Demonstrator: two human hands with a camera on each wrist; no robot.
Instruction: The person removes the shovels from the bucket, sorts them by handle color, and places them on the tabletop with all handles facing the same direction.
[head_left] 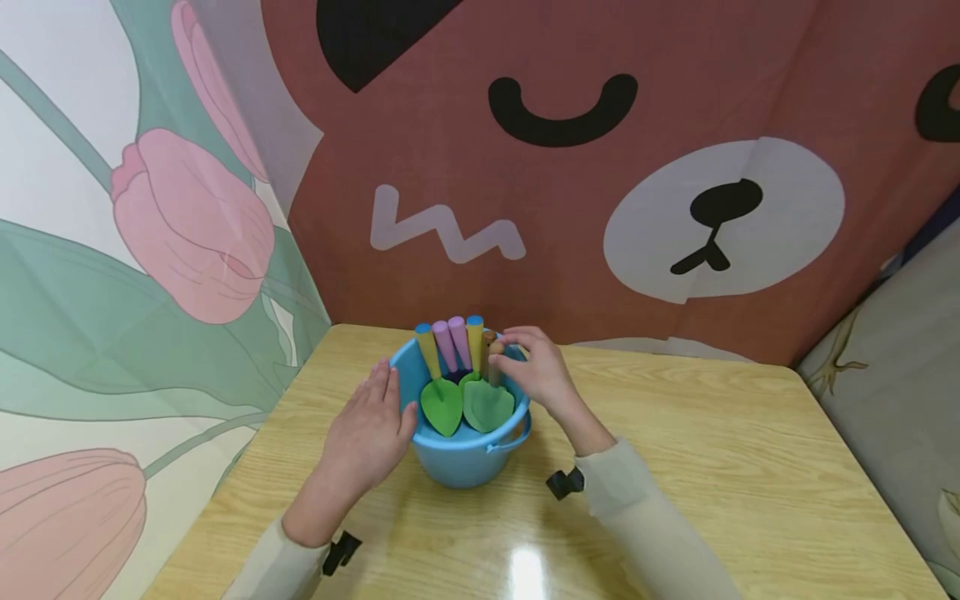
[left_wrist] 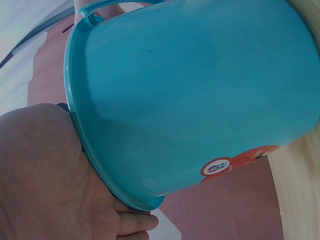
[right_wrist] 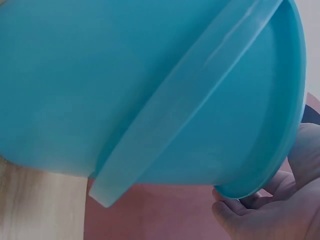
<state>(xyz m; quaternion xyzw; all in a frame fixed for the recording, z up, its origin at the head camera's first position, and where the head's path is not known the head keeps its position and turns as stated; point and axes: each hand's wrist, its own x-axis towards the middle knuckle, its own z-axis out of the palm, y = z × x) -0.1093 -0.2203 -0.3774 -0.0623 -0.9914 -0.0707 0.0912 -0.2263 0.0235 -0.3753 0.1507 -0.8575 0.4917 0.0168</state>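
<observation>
A light blue bucket [head_left: 459, 462] stands on the table, holding several small garden tools upright. Spread fairly straight, the left hand [head_left: 369, 427] lies along its left rim; the left wrist view shows that palm against the rim [left_wrist: 95, 162]. At the opposite rim, the right hand [head_left: 542, 371] has thumb and forefinger around the top of a brown-handled trowel with a dull green blade [head_left: 487, 407]. Other right fingers [right_wrist: 230, 207] appear at the rim's outside in the right wrist view. A brighter green trowel blade [head_left: 442, 406] and pink handles [head_left: 452, 340] stand beside it.
The wooden table [head_left: 675, 467] reaches back to a hanging cloth [head_left: 570, 208] printed with a bear's face. A tulip-printed cloth [head_left: 195, 225] hangs at the left. The bucket's blue handle [right_wrist: 160, 125] hangs down across its side.
</observation>
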